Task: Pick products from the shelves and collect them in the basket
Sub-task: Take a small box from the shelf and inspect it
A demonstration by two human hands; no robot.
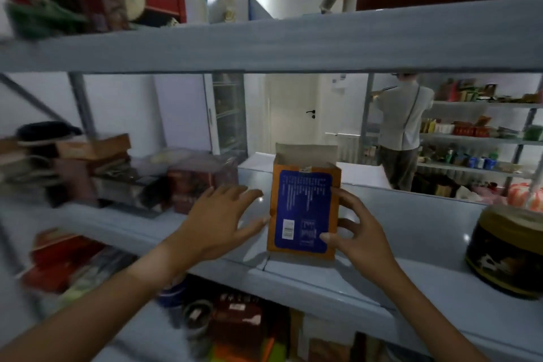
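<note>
Clearly, an orange paper bag (pixel 304 209) with a blue printed panel is kept standing upright near the front edge of the middle shelf (pixel 411 229), its top flaps standing open, so that it can be reached without leaning past other stock. The right hand (pixel 357 232) is curled round the bag's right edge, thumb on the blue face and fingers wrapped behind, which looks like the grip meant to lift it. The left hand (pixel 223 220) is held flat with fingers spread and straight, its fingertips at or just beside the bag's left edge; whether contact is made cannot be told, and nothing is grasped by it. It is judged to be there to steady the tall, light bag against tipping. No basket is seen in this view, so the bag is judged not yet collected. A dark round tin (pixel 505 253) is set well apart to the right on the same shelf, and blurred boxes (pixel 94 161) are stacked to the left. Another person (pixel 402 120) is seen at distant shelves beyond.
</note>
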